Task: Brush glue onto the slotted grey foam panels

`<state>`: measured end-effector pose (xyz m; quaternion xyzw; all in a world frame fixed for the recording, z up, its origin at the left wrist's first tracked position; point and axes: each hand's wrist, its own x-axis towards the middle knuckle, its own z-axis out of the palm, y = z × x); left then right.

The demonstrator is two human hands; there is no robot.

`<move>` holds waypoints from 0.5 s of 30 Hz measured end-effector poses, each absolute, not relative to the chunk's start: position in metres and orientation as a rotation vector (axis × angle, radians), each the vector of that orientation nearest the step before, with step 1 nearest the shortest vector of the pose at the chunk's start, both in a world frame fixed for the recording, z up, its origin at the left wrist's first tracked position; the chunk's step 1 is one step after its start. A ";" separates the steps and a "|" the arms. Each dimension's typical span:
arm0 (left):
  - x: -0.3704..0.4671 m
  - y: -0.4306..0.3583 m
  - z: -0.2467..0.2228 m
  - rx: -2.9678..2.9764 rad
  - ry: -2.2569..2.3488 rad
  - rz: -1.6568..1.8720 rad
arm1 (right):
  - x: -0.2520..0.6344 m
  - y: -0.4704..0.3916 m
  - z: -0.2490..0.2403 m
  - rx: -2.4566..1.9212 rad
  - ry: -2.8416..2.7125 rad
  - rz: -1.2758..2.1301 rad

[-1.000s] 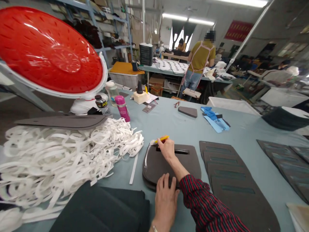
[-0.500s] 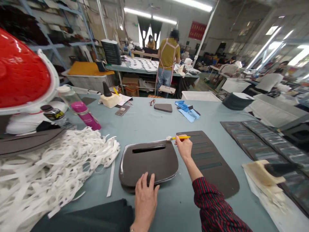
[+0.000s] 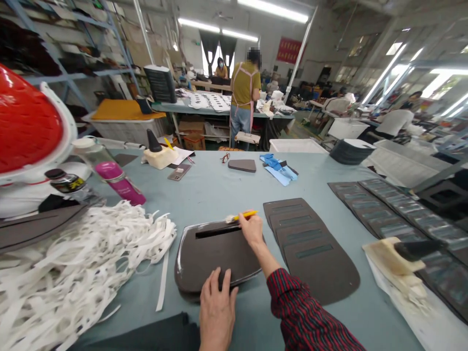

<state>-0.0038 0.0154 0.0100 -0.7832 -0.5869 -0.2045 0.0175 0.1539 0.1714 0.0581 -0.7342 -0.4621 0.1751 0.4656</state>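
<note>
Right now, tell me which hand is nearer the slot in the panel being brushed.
Right. The right hand is at the slot, by its right end; the left hand rests farther off, on the near edge of the panel.

Open room is offered on the table (image 3: 208, 195) between the work panel (image 3: 215, 261) and a row of phone (image 3: 179, 172), glasses (image 3: 225, 157), grey pad (image 3: 242, 165) and blue scraps (image 3: 280, 169). The left is blocked by white strips (image 3: 91, 253) (a pink bottle (image 3: 120, 183) stands beyond). On the right, a bare lane is bounded by slotted panels (image 3: 321, 268) and a stained block (image 3: 393, 253).
</note>
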 end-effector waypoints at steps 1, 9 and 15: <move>-0.004 0.015 0.009 -2.438 -1.819 -0.639 | 0.179 0.165 0.062 -1.850 -1.047 0.363; -0.005 0.015 0.012 -2.488 -1.844 -0.594 | 0.251 0.126 0.062 -1.904 -0.852 0.365; -0.004 0.011 0.015 -2.540 -1.948 -0.683 | 0.248 0.022 0.063 -1.978 -0.808 0.496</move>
